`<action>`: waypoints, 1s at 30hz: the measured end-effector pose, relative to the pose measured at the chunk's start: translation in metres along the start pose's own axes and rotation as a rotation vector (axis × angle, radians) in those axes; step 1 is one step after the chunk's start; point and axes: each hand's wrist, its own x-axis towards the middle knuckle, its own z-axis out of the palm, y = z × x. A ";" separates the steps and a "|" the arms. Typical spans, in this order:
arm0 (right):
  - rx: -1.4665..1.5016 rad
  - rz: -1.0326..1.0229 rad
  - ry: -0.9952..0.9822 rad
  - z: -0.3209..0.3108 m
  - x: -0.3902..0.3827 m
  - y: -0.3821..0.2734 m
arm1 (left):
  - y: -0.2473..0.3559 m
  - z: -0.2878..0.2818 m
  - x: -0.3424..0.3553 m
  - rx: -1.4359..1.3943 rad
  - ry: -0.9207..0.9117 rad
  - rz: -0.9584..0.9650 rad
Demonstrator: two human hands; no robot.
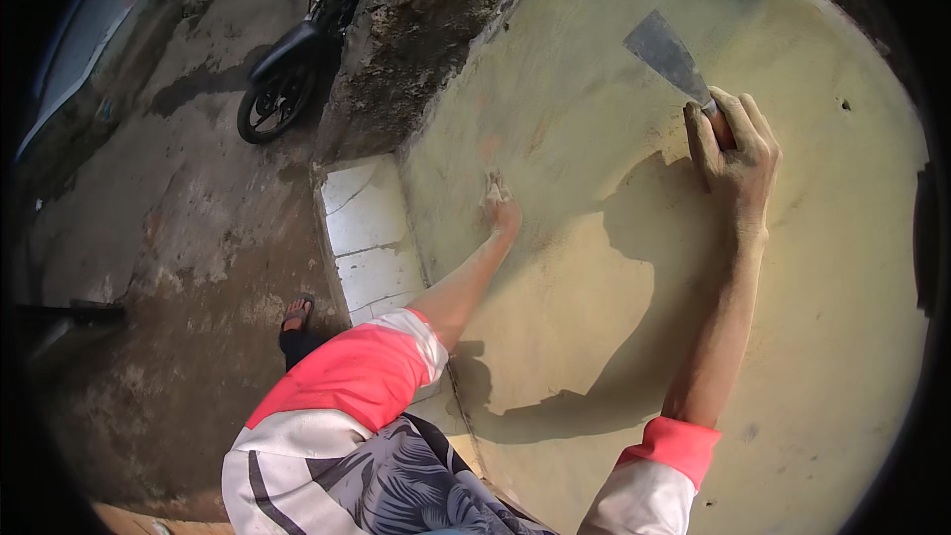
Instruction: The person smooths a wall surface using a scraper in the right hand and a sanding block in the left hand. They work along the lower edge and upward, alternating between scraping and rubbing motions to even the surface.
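Observation:
My right hand (741,144) is closed around the reddish-brown handle of a putty knife (669,54). Its flat grey blade fans out up and to the left, just off or against the smooth, yellowish plastered wall (575,307); I cannot tell whether it touches. Lower and to the left, my left hand (502,208) is at the same wall, near its left edge. Its dusty fingers are bunched together, with whitish material on them, and what they hold, if anything, is too small to make out. Both arms are stretched forward, and their shadow falls across the plaster.
White tiles (367,223), cracked in places, run along a ledge at the wall's left foot. Above them juts rough, broken masonry (416,30). A black motorcycle (287,79) stands on the brown, damp-looking ground (198,258). My sandalled foot (297,312) is beside the ledge.

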 end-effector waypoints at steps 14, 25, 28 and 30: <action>-0.005 0.066 0.022 -0.002 -0.016 0.009 | 0.027 0.026 -0.027 -0.158 0.023 0.151; 0.032 -0.014 0.039 0.004 -0.001 -0.001 | -0.033 0.006 0.022 -0.049 0.108 0.324; 0.055 0.006 0.029 0.004 0.000 -0.001 | -0.034 -0.011 0.048 -0.030 0.054 -0.028; 0.032 0.017 0.027 0.004 -0.003 -0.001 | -0.031 0.003 0.020 -0.063 0.089 -0.037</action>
